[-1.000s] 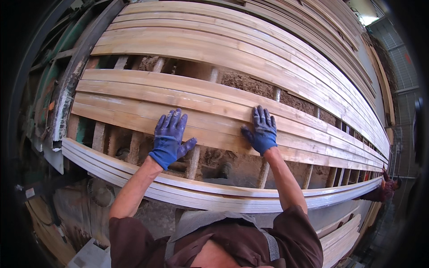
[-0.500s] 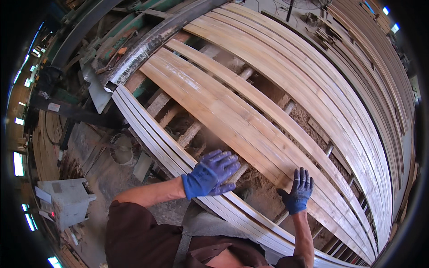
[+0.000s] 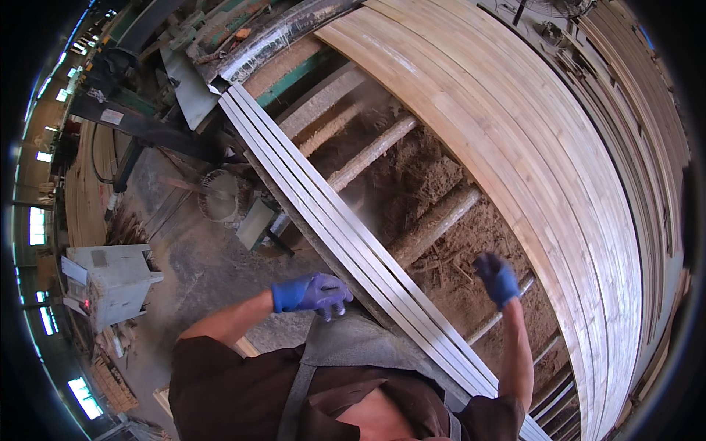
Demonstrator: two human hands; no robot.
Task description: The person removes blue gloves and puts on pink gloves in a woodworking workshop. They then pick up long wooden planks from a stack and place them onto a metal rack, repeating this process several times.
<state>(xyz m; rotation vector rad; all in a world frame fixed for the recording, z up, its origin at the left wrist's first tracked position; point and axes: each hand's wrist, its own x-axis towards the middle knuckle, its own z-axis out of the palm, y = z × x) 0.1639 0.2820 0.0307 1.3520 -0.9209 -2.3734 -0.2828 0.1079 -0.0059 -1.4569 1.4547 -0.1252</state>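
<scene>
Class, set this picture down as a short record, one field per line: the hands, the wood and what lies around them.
Left hand: blue-purple glove, loosely curled, near the grey apron; nothing visibly held
Right hand: blue glove, blurred, over the gap between the wood groups; grip unclear
Wide boards: pale, side by side, beyond the gap
Narrow strips: whitish, close together, on the person's side
In the gap: bars, brown sawdust
Far left: grey box-shaped unit
</scene>
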